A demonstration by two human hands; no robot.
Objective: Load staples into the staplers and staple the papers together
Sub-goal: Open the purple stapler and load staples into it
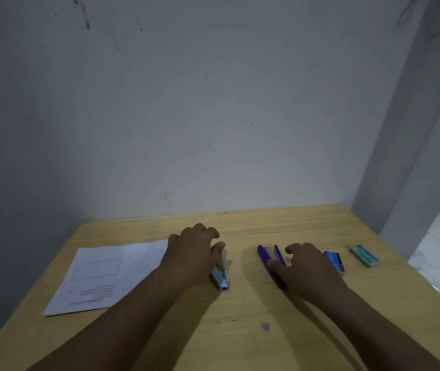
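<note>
Low in the centre of the frame, the left hand (192,253) lay over a grey stapler (221,278), fingers curled and thumb against its side, seemingly holding it. Just right of it, the right hand (307,269) rested on a purple stapler (271,263), thumb touching it; whether it gripped was unclear. The papers (101,277) lay at lower left on the wooden table (240,330). A blue staple box (334,261) and a teal staple box (364,255) sat at right.

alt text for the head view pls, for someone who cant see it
A person's left hand rests on a grey stapler and the right hand on a purple stapler, on a wooden table with papers left and two staple boxes right.
</note>
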